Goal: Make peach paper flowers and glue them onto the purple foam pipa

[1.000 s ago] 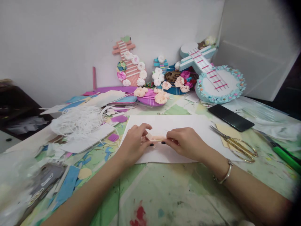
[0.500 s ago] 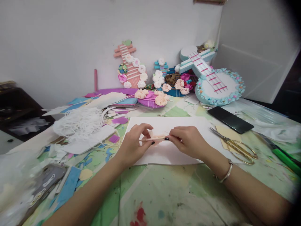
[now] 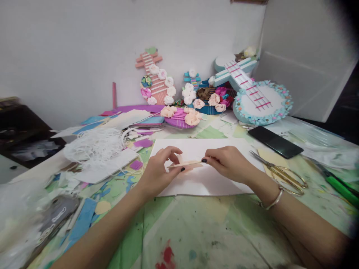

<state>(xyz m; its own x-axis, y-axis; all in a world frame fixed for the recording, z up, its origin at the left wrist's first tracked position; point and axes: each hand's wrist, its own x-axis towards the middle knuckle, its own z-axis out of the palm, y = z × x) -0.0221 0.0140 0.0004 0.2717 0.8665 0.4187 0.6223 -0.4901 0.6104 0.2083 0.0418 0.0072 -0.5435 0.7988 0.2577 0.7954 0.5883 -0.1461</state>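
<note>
Both hands pinch a narrow peach paper strip [image 3: 187,163] stretched flat between them, just above a white sheet [image 3: 207,179] on the paint-stained table. My left hand [image 3: 159,172] grips the strip's left end with thumb and fingers closed. My right hand [image 3: 228,163] pinches its right end; a metal bangle [image 3: 273,201] sits on that wrist.
Gold scissors [image 3: 283,172] lie right of the sheet, a black phone [image 3: 275,141] beyond them, a green-handled tool [image 3: 340,186] far right. A tangle of white cord [image 3: 94,147] and paper scraps lie at left. Paper guitars with flowers [image 3: 196,97] lean on the back wall.
The strip has been drawn out longer between the hands. My right hand has shifted a little right and away; the left has hardly moved.
</note>
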